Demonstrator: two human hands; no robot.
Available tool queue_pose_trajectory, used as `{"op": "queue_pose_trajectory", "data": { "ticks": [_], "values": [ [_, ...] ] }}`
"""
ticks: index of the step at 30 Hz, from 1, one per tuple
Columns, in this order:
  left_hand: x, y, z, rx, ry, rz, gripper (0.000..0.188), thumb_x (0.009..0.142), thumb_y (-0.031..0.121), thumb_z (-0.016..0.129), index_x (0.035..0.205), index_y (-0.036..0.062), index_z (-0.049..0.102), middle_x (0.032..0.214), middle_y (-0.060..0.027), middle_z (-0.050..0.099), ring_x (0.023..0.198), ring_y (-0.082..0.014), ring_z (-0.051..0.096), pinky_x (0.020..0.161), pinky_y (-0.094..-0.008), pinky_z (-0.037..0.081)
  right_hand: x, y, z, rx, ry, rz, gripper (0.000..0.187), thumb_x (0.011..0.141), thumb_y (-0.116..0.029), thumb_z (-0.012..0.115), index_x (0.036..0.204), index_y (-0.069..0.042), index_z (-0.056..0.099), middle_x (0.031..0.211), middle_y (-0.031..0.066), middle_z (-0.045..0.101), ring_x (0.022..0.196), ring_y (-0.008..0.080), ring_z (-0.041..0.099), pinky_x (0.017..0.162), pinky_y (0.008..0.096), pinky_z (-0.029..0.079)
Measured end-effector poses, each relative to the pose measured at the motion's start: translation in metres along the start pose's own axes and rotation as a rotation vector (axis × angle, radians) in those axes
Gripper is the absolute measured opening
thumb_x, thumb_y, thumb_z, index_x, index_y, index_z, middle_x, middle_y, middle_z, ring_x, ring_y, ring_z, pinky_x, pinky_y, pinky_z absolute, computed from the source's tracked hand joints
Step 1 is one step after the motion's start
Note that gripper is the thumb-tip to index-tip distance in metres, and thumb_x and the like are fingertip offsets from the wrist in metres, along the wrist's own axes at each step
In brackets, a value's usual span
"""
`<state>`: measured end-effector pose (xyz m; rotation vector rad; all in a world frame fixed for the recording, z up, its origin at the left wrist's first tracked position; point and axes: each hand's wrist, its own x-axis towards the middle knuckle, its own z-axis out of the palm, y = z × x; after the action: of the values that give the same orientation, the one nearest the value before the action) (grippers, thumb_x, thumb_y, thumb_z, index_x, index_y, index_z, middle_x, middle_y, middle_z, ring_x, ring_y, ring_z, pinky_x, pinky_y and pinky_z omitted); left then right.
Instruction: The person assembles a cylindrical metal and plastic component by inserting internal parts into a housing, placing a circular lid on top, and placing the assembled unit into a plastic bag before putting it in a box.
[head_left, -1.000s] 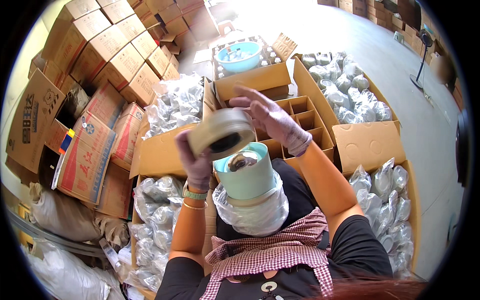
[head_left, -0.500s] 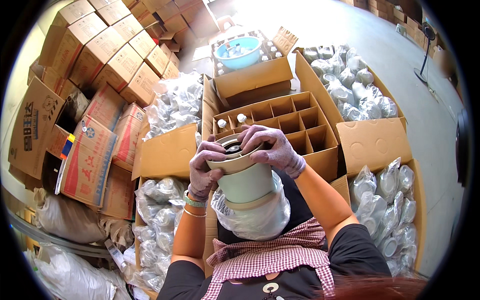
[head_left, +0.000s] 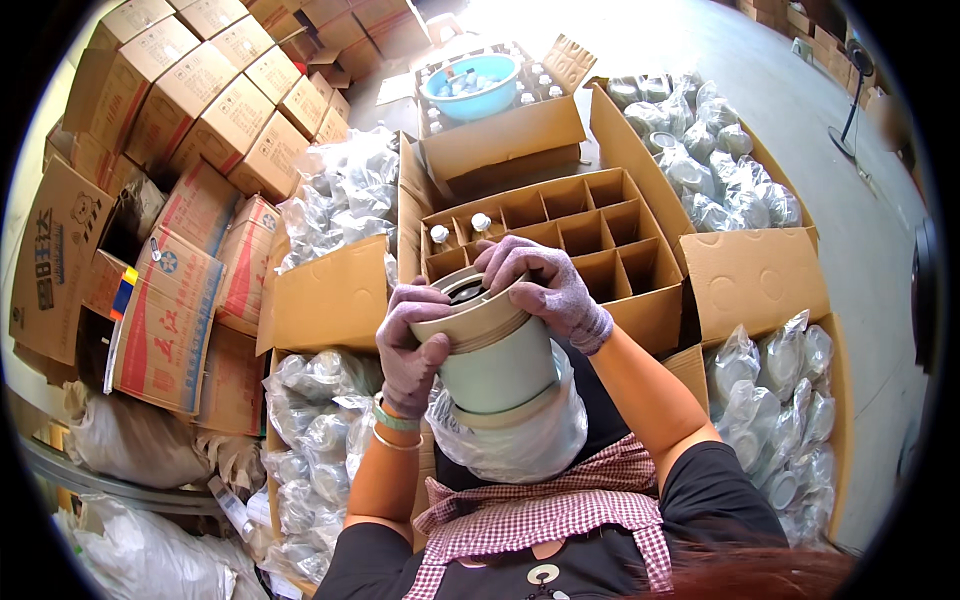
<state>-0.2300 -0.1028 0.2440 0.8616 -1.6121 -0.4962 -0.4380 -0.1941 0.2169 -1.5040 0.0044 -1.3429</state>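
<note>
A pale green cylindrical container (head_left: 498, 375) with a beige rim stands tilted before my chest. It looks like an insulated pot, though its exact kind is unclear. Purple-gloved, my left hand (head_left: 412, 345) grips the rim from the left, thumb on the outside. Over the far right part of the rim curls my right hand (head_left: 545, 290), also gloved, with its fingertips at the dark round opening. A clear plastic bag (head_left: 510, 445) is bunched around the container's lower part. Just beyond my hands sits a divided cardboard box (head_left: 640, 315) with two white-capped bottles (head_left: 481, 224) in its compartments.
Cartons of plastic-wrapped items (head_left: 325, 435) flank me left and right. A blue basin (head_left: 472, 105) rests on a box of bottles farther back. Stacked cardboard boxes (head_left: 215, 120) rise at the left. A black stand fan (head_left: 850, 110) is on the grey floor at the far right.
The right-hand fingers have shifted slightly over the rim. The container leans a little differently, and the view has moved a bit; both hands keep their hold.
</note>
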Motion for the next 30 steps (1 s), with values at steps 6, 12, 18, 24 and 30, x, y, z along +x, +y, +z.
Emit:
{"op": "queue_pose_trajectory", "data": {
  "ticks": [6,12,18,24,30],
  "values": [
    [0.002,-0.024,-0.008,-0.154,-0.039,0.01,0.056,0.083,0.059,0.081,0.092,0.0038,0.075,0.097,-0.0093,0.068,0.1,-0.0239,0.062,0.111,-0.0461,0.04,0.0,-0.002,-0.001,-0.163,-0.018,-0.049,0.014,0.085,-0.014,0.074,0.088,0.0,0.072,0.094,0.0086,0.069,0.099,0.0248,0.065,0.109,0.0443,0.046],
    [-0.001,-0.026,-0.009,-0.129,-0.068,-0.003,0.059,0.084,0.061,0.078,0.092,0.0026,0.076,0.099,-0.0105,0.067,0.101,-0.0252,0.061,0.105,-0.0447,0.044,-0.005,0.001,-0.002,-0.137,-0.022,-0.054,0.009,0.085,-0.01,0.071,0.087,-0.001,0.072,0.092,0.0088,0.07,0.099,0.0247,0.065,0.109,0.0447,0.045],
    [-0.013,0.026,0.017,0.359,-0.028,0.002,0.042,0.088,0.045,0.076,0.099,0.0045,0.074,0.1,-0.0116,0.067,0.097,-0.0277,0.062,0.09,-0.0412,0.046,-0.014,0.034,0.0,0.326,0.083,0.214,0.042,0.104,-0.033,0.048,0.071,-0.008,0.06,0.089,0.0104,0.065,0.122,0.0342,0.059,0.119,0.0502,0.036],
    [0.0,0.069,0.081,1.098,-0.019,0.137,0.047,0.094,0.053,0.064,0.111,0.0089,0.07,0.104,-0.0096,0.064,0.099,-0.0309,0.059,0.092,-0.0432,0.042,-0.008,0.109,0.017,1.282,-0.072,0.391,0.042,0.105,-0.034,0.049,0.073,-0.01,0.057,0.116,0.0171,0.067,0.132,0.0341,0.053,0.123,0.0483,0.032],
    [0.001,-0.005,0.003,-0.177,0.009,-0.141,0.06,0.112,0.051,0.035,0.098,0.0012,0.068,0.116,-0.0169,0.067,0.113,-0.0295,0.062,0.106,-0.0446,0.043,-0.014,0.002,-0.014,0.193,0.174,0.308,0.043,0.11,-0.036,0.044,0.095,-0.001,0.064,0.127,0.0182,0.066,0.114,0.0257,0.065,0.105,0.037,0.05]
  ]
}}
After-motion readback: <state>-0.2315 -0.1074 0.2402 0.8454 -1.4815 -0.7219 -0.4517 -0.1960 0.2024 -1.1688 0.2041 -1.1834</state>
